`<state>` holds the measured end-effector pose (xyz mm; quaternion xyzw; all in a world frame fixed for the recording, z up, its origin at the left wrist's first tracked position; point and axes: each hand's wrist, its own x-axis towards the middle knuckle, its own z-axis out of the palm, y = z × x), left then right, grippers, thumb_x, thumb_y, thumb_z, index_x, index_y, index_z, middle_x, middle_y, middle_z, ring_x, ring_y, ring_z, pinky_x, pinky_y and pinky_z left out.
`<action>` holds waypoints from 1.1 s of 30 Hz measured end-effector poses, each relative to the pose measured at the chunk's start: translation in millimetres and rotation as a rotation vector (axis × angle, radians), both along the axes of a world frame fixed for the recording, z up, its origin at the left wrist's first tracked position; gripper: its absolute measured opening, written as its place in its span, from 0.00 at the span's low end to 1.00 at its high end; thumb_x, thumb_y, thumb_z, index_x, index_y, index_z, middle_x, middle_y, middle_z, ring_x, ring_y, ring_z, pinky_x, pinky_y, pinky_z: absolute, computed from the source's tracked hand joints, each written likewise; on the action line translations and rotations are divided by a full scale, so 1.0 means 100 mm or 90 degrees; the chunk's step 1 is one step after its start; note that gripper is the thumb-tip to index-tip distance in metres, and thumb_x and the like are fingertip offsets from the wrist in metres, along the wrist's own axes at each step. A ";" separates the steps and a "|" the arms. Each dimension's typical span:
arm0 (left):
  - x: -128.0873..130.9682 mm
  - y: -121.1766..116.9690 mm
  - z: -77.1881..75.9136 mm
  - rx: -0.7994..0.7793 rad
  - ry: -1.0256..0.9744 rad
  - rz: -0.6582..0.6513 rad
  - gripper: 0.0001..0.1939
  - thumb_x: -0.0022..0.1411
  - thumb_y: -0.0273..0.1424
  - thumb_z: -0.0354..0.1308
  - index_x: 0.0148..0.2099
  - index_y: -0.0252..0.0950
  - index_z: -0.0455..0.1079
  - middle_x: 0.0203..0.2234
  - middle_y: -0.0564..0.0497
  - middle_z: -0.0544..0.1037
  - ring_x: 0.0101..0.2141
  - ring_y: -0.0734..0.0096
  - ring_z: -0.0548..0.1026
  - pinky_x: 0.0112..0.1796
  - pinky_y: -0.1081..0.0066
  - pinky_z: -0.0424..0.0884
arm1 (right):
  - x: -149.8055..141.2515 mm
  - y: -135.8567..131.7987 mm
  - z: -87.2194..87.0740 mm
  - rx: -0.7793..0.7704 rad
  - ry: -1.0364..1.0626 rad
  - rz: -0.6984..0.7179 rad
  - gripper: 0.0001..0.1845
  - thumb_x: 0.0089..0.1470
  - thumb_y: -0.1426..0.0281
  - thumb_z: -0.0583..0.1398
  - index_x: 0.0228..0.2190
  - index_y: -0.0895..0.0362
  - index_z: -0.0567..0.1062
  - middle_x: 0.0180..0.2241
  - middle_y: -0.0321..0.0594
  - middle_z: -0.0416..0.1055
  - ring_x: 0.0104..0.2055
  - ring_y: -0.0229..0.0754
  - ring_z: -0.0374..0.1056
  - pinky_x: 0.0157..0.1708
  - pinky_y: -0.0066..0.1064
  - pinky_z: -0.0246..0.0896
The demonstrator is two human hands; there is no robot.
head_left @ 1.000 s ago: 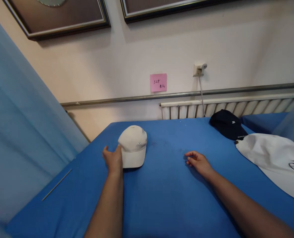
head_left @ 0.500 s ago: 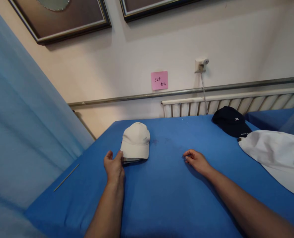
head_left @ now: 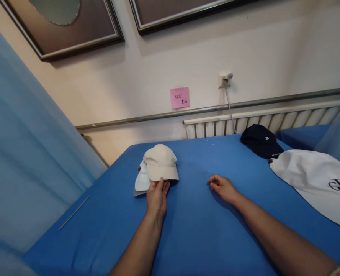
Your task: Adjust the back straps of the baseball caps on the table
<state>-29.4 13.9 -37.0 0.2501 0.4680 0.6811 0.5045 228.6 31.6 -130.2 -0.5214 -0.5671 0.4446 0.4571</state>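
Note:
A beige cap [head_left: 161,163] lies on the blue sheet [head_left: 204,230], stacked over a white cap [head_left: 141,182] whose brim sticks out at its left. My left hand [head_left: 157,195] reaches to the beige cap's brim and its fingertips pinch the brim's front edge. To the right, my right hand [head_left: 223,188] rests on the sheet with its fingers curled under, holding nothing I can see.
A black cap [head_left: 260,141] and a white garment with a dark logo [head_left: 316,184] lie at the right. A radiator [head_left: 262,122] and a rail run along the wall, with a pink note [head_left: 179,97] and a plugged socket [head_left: 224,79]. A light blue curtain [head_left: 20,165] hangs at the left.
My left hand moved from the cap's left side to the front of its brim. The beige cap shifted right, and a white cap now shows beneath it. My right hand stayed put.

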 end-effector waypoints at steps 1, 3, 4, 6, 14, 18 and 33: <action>0.01 0.02 -0.01 0.005 0.013 0.005 0.06 0.56 0.27 0.62 0.37 0.33 0.71 0.34 0.48 0.78 0.34 0.72 0.77 0.44 0.65 0.72 | -0.01 0.00 0.00 0.000 0.001 -0.001 0.08 0.48 0.75 0.57 0.32 0.55 0.74 0.24 0.35 0.72 0.27 0.37 0.69 0.30 0.27 0.61; 0.01 0.04 -0.03 0.024 0.051 0.021 0.08 0.54 0.29 0.62 0.38 0.34 0.71 0.34 0.49 0.78 0.34 0.72 0.77 0.43 0.67 0.71 | -0.04 0.00 0.01 0.000 0.014 -0.004 0.08 0.47 0.75 0.57 0.31 0.55 0.75 0.23 0.35 0.72 0.26 0.37 0.69 0.29 0.28 0.60; 0.02 0.05 -0.03 0.040 0.074 0.029 0.10 0.54 0.30 0.62 0.39 0.34 0.70 0.34 0.49 0.78 0.34 0.72 0.76 0.42 0.68 0.71 | -0.05 0.01 0.01 0.000 0.033 -0.018 0.08 0.46 0.75 0.58 0.31 0.55 0.75 0.23 0.35 0.72 0.26 0.37 0.69 0.29 0.28 0.60; 0.03 0.05 -0.01 0.077 0.119 0.042 0.12 0.54 0.33 0.61 0.40 0.34 0.70 0.35 0.50 0.78 0.34 0.72 0.76 0.39 0.70 0.70 | -0.05 0.03 0.01 0.003 0.084 -0.083 0.07 0.45 0.73 0.59 0.30 0.55 0.75 0.23 0.35 0.73 0.25 0.38 0.69 0.28 0.28 0.61; 0.08 0.35 0.12 0.032 0.189 -0.061 0.17 0.50 0.41 0.64 0.35 0.32 0.72 0.25 0.53 0.76 0.26 0.73 0.72 0.29 0.74 0.67 | 0.46 0.23 0.15 0.026 0.205 -0.422 0.18 0.48 0.57 0.57 0.37 0.55 0.73 0.37 0.43 0.76 0.41 0.45 0.72 0.37 0.32 0.65; 0.17 0.64 -0.02 -0.086 0.214 -0.202 0.15 0.44 0.35 0.69 0.32 0.29 0.74 0.22 0.50 0.77 0.22 0.73 0.72 0.26 0.73 0.65 | 0.69 0.25 0.30 0.016 0.255 -0.423 0.21 0.49 0.54 0.56 0.36 0.56 0.74 0.42 0.47 0.76 0.43 0.47 0.72 0.39 0.35 0.66; 0.45 1.33 -0.31 -0.155 -0.022 -0.337 0.12 0.66 0.30 0.51 0.44 0.26 0.71 0.32 0.40 0.81 0.34 0.62 0.80 0.38 0.66 0.77 | 0.08 0.03 0.51 -0.229 0.324 -0.081 0.06 0.48 0.69 0.61 0.29 0.59 0.75 0.21 0.38 0.70 0.17 0.33 0.59 0.17 0.24 0.53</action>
